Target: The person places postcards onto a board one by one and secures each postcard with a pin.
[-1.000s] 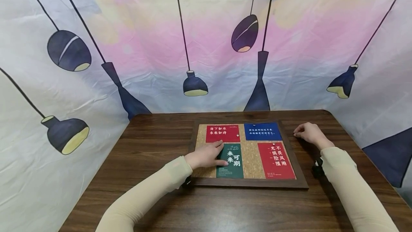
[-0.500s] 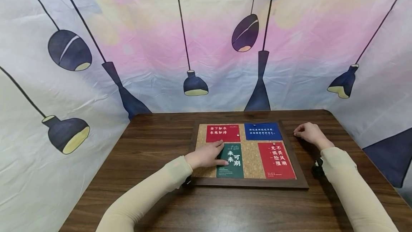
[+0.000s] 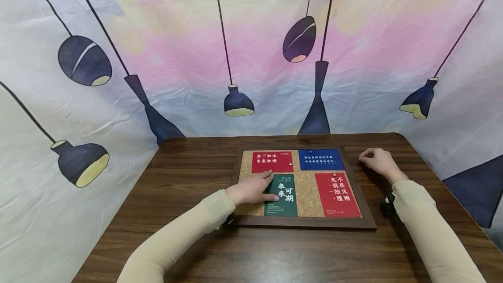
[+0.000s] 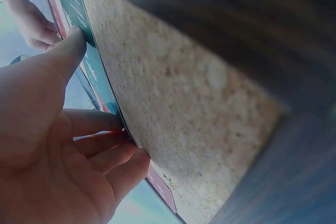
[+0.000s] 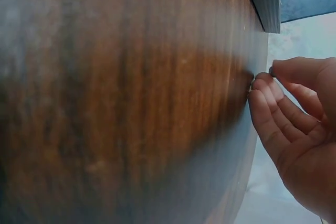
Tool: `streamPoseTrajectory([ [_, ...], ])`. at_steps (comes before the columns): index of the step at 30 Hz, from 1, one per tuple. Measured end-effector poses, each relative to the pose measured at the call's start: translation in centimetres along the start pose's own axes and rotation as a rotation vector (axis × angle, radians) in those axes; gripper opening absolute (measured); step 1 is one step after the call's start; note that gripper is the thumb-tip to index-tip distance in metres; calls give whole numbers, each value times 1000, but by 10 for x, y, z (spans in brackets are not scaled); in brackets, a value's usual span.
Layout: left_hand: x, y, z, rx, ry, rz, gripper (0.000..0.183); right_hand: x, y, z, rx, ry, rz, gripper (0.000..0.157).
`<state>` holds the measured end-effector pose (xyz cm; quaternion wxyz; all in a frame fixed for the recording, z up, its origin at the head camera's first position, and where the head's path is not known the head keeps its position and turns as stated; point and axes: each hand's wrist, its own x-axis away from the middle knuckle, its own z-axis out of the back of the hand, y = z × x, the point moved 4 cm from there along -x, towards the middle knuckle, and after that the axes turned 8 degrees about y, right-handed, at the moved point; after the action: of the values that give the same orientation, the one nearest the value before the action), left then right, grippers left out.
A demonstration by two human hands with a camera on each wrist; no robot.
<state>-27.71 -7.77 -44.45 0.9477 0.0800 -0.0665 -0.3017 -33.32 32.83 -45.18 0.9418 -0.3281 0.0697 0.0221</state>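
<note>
My left hand [image 3: 251, 188] lies over the left part of a framed cork board [image 3: 308, 198], its extended fingers and thumb on a green card [image 3: 284, 209] with white writing. In the left wrist view the thumb and fingertips rest along that card's edge. Beyond the board's right side, my right hand [image 3: 378, 162] is low over the table. Its thumb and index finger pinch a tiny dark thumbtack [image 5: 271, 70], seen in the right wrist view; most of it is hidden by the fingers. The other fingertips are right at the tabletop.
The board also bears a red card [image 3: 267, 168] above the green one, a blue card [image 3: 320, 166] at top right and another red card [image 3: 335, 204] below it. These carry small round tacks. A brown wooden table [image 3: 188, 213] lies beneath; a lamp-printed cloth [image 3: 267, 99] hangs behind.
</note>
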Motion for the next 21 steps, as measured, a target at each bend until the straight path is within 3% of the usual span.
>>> streamPoseTrajectory([
  [9, -1, 0, 1, -4, 4, -4, 85, 2, -3, 5, -106, 92, -56, 38],
  [21, 1, 1, 1, 0, 0, -1, 85, 4, -10, 8, -216, 213, -57, 44],
])
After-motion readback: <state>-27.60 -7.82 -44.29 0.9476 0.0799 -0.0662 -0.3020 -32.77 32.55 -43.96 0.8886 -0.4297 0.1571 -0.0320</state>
